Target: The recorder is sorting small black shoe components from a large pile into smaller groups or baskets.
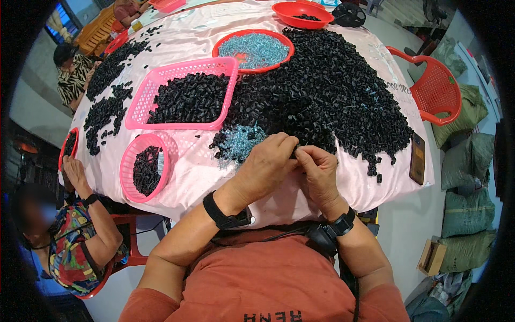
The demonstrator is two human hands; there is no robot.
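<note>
My left hand (pixel 263 167) and my right hand (pixel 320 174) meet in front of me at the near edge of a large heap of small black plastic pieces (pixel 332 86). Both are closed in a pinch, fingertips almost touching, around a small black piece (pixel 296 152) that is mostly hidden by the fingers. Beside my left hand lies a loose pile of small clear bluish pieces (pixel 240 140). Farther back, a round red basin (pixel 292 52) holds more of the bluish pieces.
A rectangular pink basket (pixel 179 126) and a round pink basket (pixel 126 173) hold black pieces. A phone (pixel 417 159) lies at the cloth's right edge. Other people sit on the left, one with a hand (pixel 75 173) at a red bowl. A red chair (pixel 437 88) and sacks (pixel 468 212) stand right.
</note>
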